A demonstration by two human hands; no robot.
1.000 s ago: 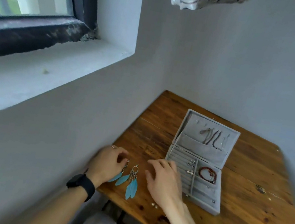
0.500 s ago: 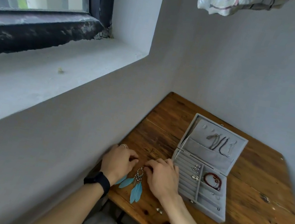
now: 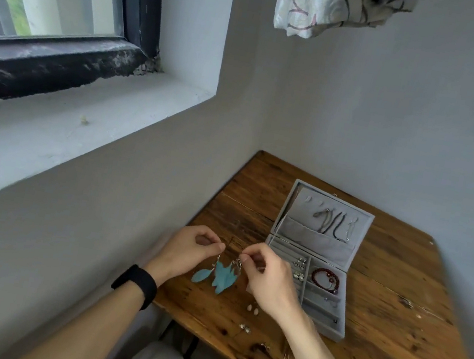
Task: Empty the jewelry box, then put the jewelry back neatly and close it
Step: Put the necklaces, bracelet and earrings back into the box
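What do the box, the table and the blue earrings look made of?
Box: grey velvet-like fabric, matte and fuzzy-looking. Table: wood, with visible grain and knots and a worn brown finish. Earrings: turquoise feathers by their shape, on thin, seemingly metal hooks; blurred.

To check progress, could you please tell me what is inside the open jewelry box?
A red bead bracelet and small silver earrings lie in the tray; chains hang in the lid. The right hand covers the tray's left edge.

Turquoise feather earrings [image 3: 220, 276], grey jewelry box [image 3: 315, 256], dark red bead bracelet [image 3: 325, 279], brown wooden table [image 3: 397, 302], black wristband [image 3: 135, 285]
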